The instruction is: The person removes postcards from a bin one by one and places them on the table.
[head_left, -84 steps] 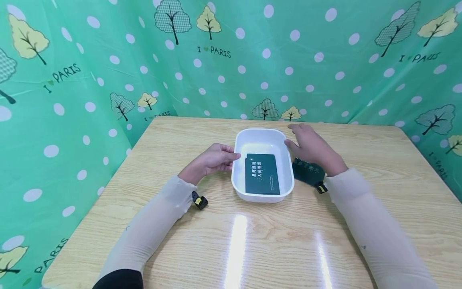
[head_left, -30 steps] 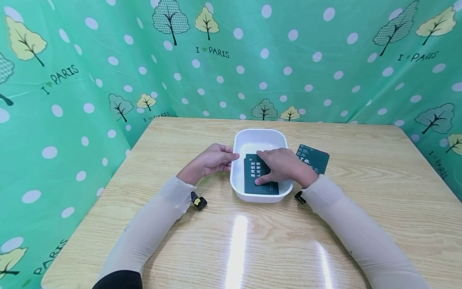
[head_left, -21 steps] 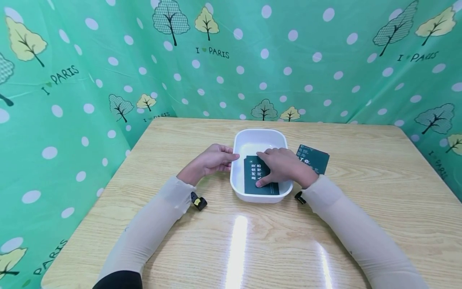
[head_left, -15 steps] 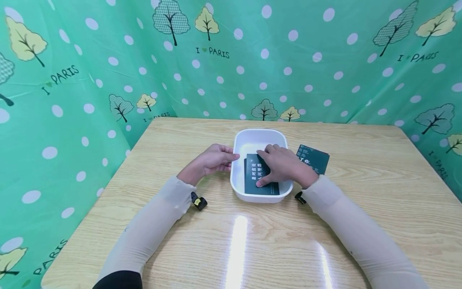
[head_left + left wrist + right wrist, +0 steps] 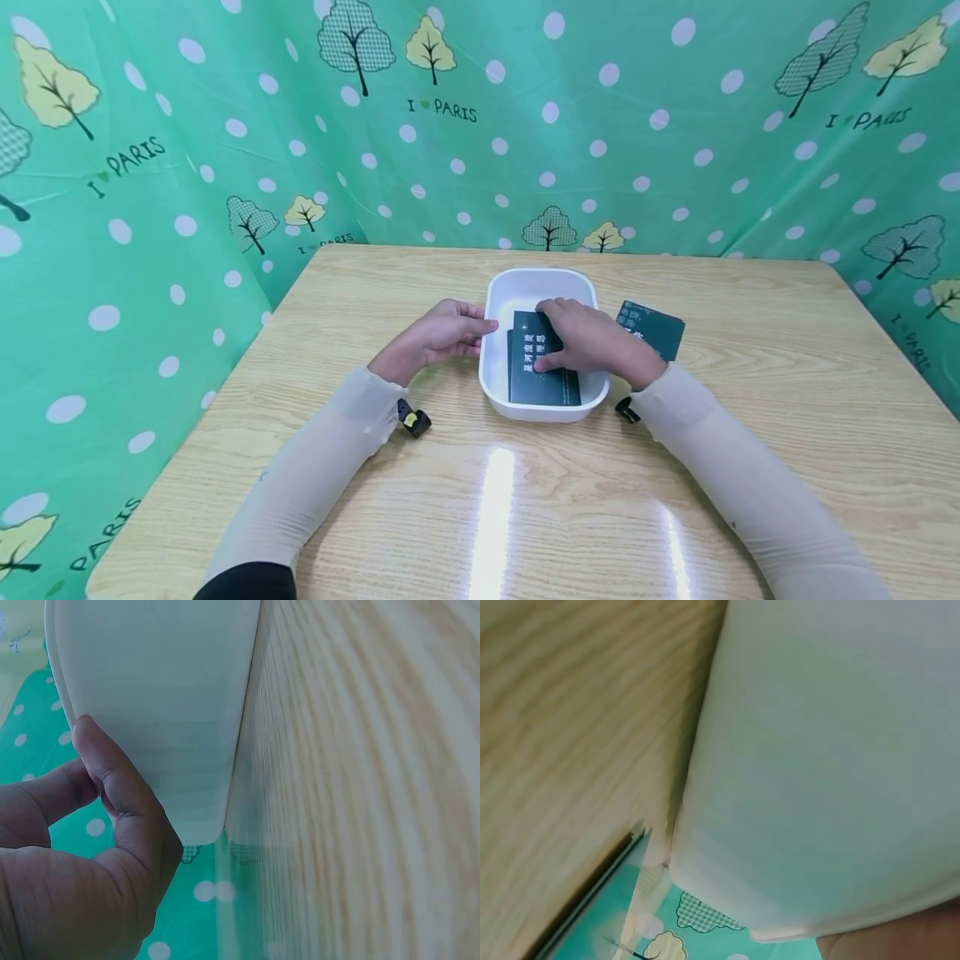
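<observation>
On the table stands a white plastic tub (image 5: 534,287) with dark green cards lying in it. My left hand (image 5: 444,329) pinches the tub's left rim, thumb over the edge; in the left wrist view that hand (image 5: 112,855) has its fingers against the outer wall. Inside the tub my right hand (image 5: 588,337) holds the top card (image 5: 531,387), printed with white characters, between thumb and fingers. The edge of a lower card (image 5: 510,367) shows at its left. In the right wrist view the tub wall (image 5: 817,765) hides most of the right hand (image 5: 900,937).
Right of the tub lies another stack of dark green cards (image 5: 663,332), partly under the right wrist. Black wrist straps (image 5: 414,418) show by both cuffs. The wooden table (image 5: 360,508) ends at a green patterned curtain (image 5: 450,167).
My right hand has come from beyond the tub's right rim into the tub. The top card has slid towards the far end, baring a lower card's edge. The left hand has stayed put.
</observation>
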{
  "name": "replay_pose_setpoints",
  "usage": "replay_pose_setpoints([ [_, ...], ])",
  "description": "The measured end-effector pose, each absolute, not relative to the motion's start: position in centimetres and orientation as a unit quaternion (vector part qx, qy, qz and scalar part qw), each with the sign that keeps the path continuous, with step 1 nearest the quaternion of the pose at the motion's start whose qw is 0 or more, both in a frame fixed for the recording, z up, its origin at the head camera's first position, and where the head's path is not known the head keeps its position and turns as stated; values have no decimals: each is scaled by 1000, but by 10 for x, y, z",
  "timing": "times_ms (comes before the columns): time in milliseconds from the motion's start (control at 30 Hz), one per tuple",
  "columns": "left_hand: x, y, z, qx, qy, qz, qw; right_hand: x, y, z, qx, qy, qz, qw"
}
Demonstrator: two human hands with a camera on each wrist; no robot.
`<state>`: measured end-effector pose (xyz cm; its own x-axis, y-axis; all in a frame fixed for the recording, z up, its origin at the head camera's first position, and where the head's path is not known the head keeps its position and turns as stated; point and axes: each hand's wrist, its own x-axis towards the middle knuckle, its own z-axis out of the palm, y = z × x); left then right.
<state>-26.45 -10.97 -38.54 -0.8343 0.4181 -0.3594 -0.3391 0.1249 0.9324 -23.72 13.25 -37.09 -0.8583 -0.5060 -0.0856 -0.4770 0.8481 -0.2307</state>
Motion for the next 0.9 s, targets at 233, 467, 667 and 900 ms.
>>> replay_pose_setpoints([
  [233, -265, -110, -386, 29, 694, 659, 287, -237, 134, -368, -270, 954, -117, 64],
  [467, -265, -110, -386, 29, 694, 661, 284, -235, 133, -366, -288, 948, -121, 56],
  [667, -264, -110, -385, 25, 692, 663, 285, -232, 130, -362, -297, 945, -130, 36],
  [900, -264, -110, -386, 21, 694, 660, 288, -229, 130, -354, -309, 930, -196, 32],
])
